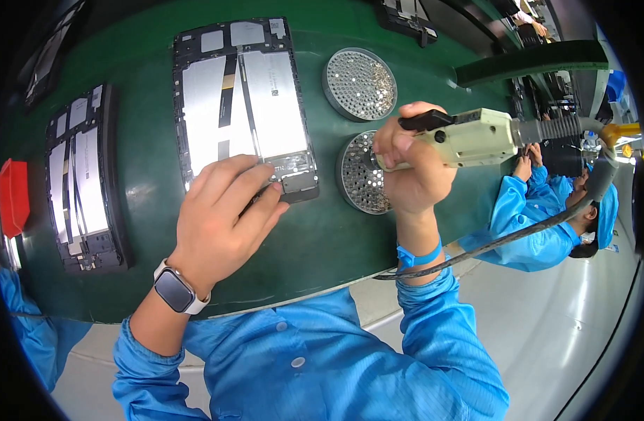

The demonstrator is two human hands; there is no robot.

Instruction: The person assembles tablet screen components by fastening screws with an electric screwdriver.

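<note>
The left hand (pixel 220 217) lay flat, fingers pressed together, on the lower corner of an opened black-framed tablet with silver battery panels (pixel 241 105), which rested on the dark green work surface (pixel 322 238) directly ahead of the person. A white-strapped square wristwatch (pixel 178 289) sat on that wrist. The right hand (pixel 413 165) was curled tightly around a cream-coloured electric screwdriver with a black lever (pixel 469 137), its tip held over the nearer round metal tray of small screws (pixel 360 175). A second round screw tray (pixel 359 84) stood just beyond it. Another opened tablet (pixel 83 179) lay well apart on the left, near a red bin (pixel 13 196). A co-worker in a blue smock (pixel 539 224) sat beyond the bench on the right.
</note>
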